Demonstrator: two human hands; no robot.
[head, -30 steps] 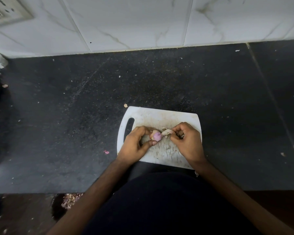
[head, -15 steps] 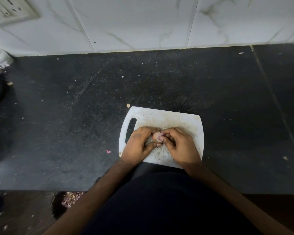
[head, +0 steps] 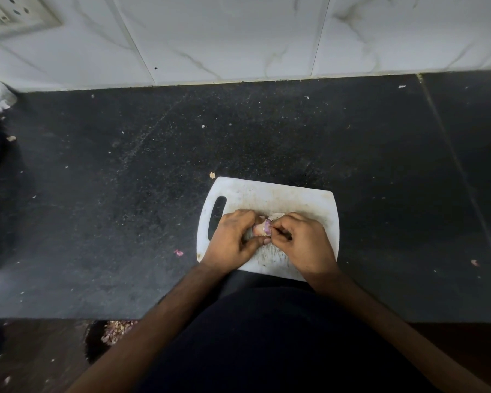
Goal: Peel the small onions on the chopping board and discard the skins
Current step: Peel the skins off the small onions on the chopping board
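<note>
A white chopping board [head: 270, 194] with a handle slot on its left lies on the black counter near the front edge. Over its middle my left hand [head: 233, 239] pinches a small purple-pink onion [head: 262, 228] between thumb and fingers. My right hand [head: 302, 242] meets it from the right, its fingertips closed on the onion's loose skin at the onion's right end. A pale flap of skin [head: 277, 215] sticks up just behind the fingers. The underside of the onion is hidden by my fingers.
The black counter [head: 125, 208] carries small skin scraps, one pink bit [head: 178, 253] left of the board and one [head: 212, 174] at its far corner. A heap of onion skins [head: 116, 331] lies below the counter edge. White tiled wall behind; a dark object at the far left.
My right hand, which was held apart to the right with a strip of skin, has come back against the onion. The left hand has kept its hold.
</note>
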